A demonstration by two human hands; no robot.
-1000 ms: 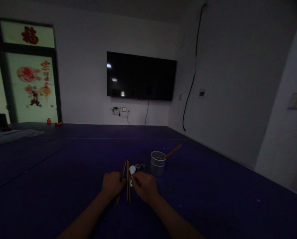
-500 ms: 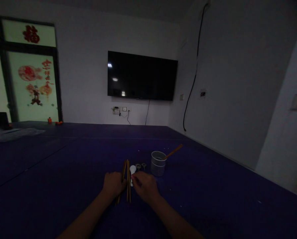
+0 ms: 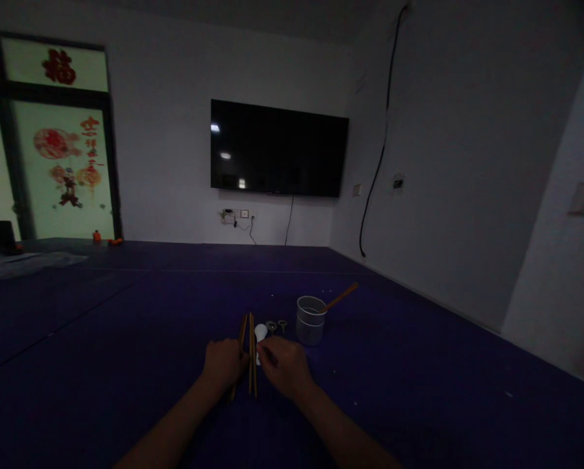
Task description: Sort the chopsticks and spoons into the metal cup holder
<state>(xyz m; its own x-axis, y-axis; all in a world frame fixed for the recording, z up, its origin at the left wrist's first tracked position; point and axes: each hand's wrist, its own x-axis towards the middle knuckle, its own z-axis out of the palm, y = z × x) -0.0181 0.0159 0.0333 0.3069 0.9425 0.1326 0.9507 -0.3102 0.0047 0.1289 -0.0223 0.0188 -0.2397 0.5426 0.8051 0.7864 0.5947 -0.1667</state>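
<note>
My left hand (image 3: pixel 223 363) is closed around a pair of wooden chopsticks (image 3: pixel 244 331) that lie lengthwise on the table. Just right of them lies a second pair of chopsticks (image 3: pixel 252 371), close together and roughly parallel. Beside these is a white spoon (image 3: pixel 260 332), bowl pointing away from me. My right hand (image 3: pixel 285 365) is pinched at the spoon's handle, covering part of it. Beyond my right hand lie two small metal ring-headed pieces, a larger one (image 3: pixel 271 326) and a smaller one (image 3: pixel 282 324), their lower ends partly hidden.
A grey cup (image 3: pixel 310 329) with a wooden-handled utensil (image 3: pixel 341 297) leaning in it stands right of my right hand. The dark blue table (image 3: pixel 126 326) reaches to the walls. Orange objects (image 3: pixel 115 241) and plastic sheeting (image 3: pixel 28 262) lie at the far left.
The chopsticks in my left hand have shifted slightly left at their far ends, opening a small gap from the second pair. My right hand stays at the spoon.
</note>
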